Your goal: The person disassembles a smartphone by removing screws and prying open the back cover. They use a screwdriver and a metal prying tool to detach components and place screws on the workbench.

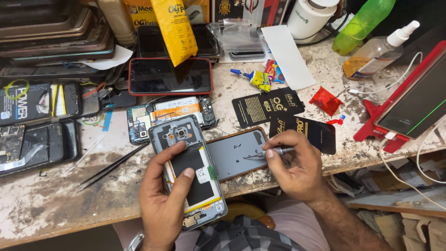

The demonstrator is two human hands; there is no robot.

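My left hand (165, 197) grips an opened smartphone (189, 167) with its back cover off, black battery and camera module showing, held over the bench's front edge. My right hand (297, 165) holds a thin grey screwdriver (269, 152), its tip pointing left onto a grey back panel with a brown rim (234, 155) that lies flat just right of the phone. Small dark screws lie scattered on that panel.
Black tweezers (111, 166) lie to the left. Behind are another opened phone (172, 114), a red-cased phone (170, 75), a yellow pouch (175, 28), black packets (267, 106), a glue tube (255, 78), spray bottle (378, 51), green bottle (362, 23) and a red stand holding a phone (409, 107).
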